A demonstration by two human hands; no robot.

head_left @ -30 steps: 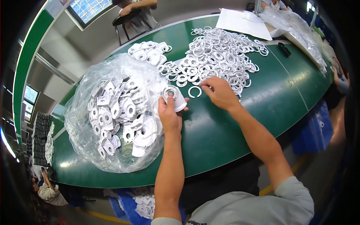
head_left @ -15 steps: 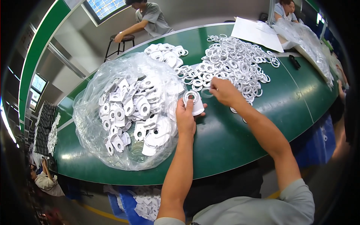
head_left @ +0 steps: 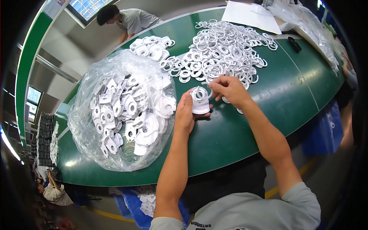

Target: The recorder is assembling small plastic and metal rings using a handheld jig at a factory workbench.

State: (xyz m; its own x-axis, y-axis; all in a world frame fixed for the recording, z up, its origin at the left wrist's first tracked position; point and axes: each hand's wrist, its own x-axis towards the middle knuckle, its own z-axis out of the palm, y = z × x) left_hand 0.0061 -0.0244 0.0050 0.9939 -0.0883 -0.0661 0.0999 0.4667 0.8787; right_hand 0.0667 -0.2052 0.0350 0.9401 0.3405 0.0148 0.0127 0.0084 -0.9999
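Observation:
My left hand [head_left: 186,114] holds a white plastic plate with a round hole [head_left: 200,102] just above the green table [head_left: 237,134]. My right hand [head_left: 229,90] pinches a white split ring [head_left: 207,90] and presses it against the top of that plate. A large heap of white rings [head_left: 222,51] lies right behind both hands. To the left of my left hand sits a clear plastic bag [head_left: 122,111] full of white plates.
A small pile of assembled white parts [head_left: 151,45] lies behind the bag. White paper [head_left: 251,15] and another plastic bag [head_left: 310,27] sit at the far right, near a black object [head_left: 294,44]. A person [head_left: 126,19] bends over beyond the table.
My right hand picked a ring from the heap and brought it onto the plate in my left hand. Both hands moved slightly nearer to me.

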